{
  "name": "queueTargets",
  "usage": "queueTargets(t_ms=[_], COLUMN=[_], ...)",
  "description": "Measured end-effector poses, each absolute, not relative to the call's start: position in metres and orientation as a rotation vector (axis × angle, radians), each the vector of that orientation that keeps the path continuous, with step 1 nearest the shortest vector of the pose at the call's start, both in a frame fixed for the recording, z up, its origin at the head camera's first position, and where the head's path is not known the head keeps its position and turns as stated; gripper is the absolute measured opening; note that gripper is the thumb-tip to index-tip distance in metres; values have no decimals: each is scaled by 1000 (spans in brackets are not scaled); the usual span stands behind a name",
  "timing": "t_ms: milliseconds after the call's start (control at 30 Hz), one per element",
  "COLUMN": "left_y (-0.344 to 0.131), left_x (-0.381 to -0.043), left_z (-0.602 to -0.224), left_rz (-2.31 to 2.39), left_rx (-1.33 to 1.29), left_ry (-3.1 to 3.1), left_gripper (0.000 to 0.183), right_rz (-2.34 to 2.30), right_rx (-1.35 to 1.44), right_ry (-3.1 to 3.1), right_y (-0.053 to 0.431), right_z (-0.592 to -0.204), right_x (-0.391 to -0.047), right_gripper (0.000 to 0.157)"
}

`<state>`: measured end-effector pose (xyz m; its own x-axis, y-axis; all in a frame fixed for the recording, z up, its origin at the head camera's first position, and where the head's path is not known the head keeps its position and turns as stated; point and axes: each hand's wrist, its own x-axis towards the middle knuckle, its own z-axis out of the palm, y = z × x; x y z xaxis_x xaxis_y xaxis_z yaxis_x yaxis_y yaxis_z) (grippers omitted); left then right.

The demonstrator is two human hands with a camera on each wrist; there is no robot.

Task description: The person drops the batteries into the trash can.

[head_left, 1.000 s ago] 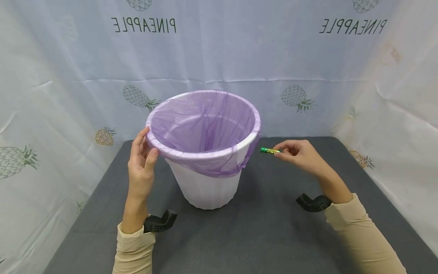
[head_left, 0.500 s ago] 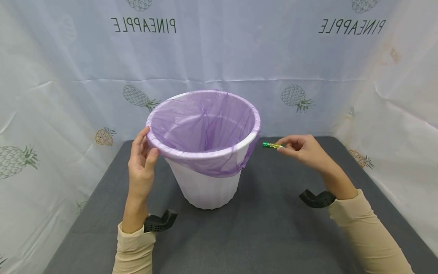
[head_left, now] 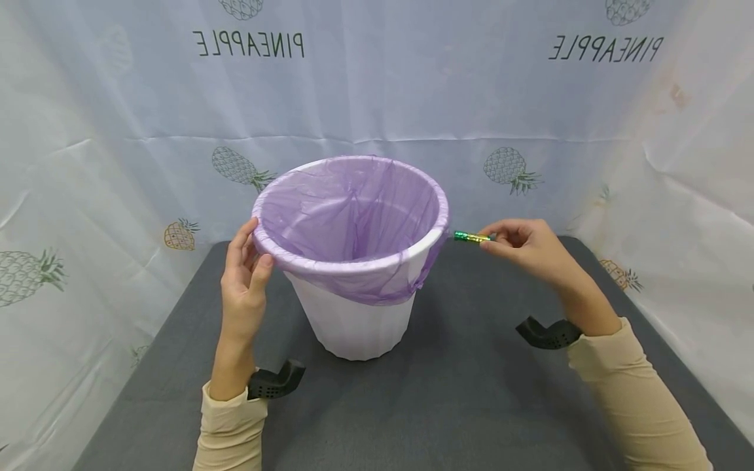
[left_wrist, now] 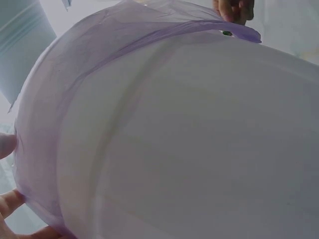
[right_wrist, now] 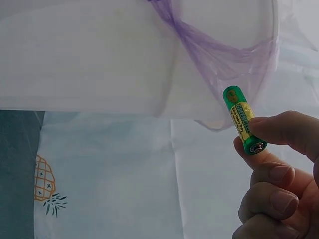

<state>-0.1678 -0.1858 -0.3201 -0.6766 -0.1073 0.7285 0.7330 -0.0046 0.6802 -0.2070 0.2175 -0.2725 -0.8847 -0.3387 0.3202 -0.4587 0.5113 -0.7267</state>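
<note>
A white trash bin (head_left: 359,327) stands on the dark table, lined with a thin purple bag (head_left: 377,291) folded over its rim. My left hand (head_left: 243,297) holds the bin at the left of its rim, thumb toward the front. To the right of the bin, my right hand (head_left: 527,252) pinches a small green and gold battery (right_wrist: 240,119) between thumb and index finger. One end of the battery points at the bin, close beside the rim and outside it. In the left wrist view the bin's wall covers most of the battery.
The dark grey table (head_left: 471,405) reaches to a pale curtain (head_left: 412,85) with pineapple prints at the back and sides. A knotted bunch of the bag hangs at the bin's right side. Each wrist wears a black camera mount (head_left: 548,333).
My right hand has risen with the battery, from below the rim's right edge to about its height, shifting slightly right. My left hand and the bin have stayed in place.
</note>
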Motion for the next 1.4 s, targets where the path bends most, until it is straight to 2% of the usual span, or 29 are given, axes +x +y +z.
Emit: queueTargets(t_ms=[500,867,1400], left_y=[-186,-187,-186], left_x=[-165,-165,-166], left_z=[-319,-319,-319], left_rz=[-1762,-1755,-1752], left_rx=[-640,-640,-633], left_ry=[-1656,-1668,-1671], left_gripper=[50,50,50], right_rz=[1347,1411,1405], right_rx=[750,771,797], right_ry=[-2477,-2368,-2345], right_y=[215,211,195], right_z=[-254,-246,-239], right_x=[-203,-203,-205], right_gripper=[10,25,20])
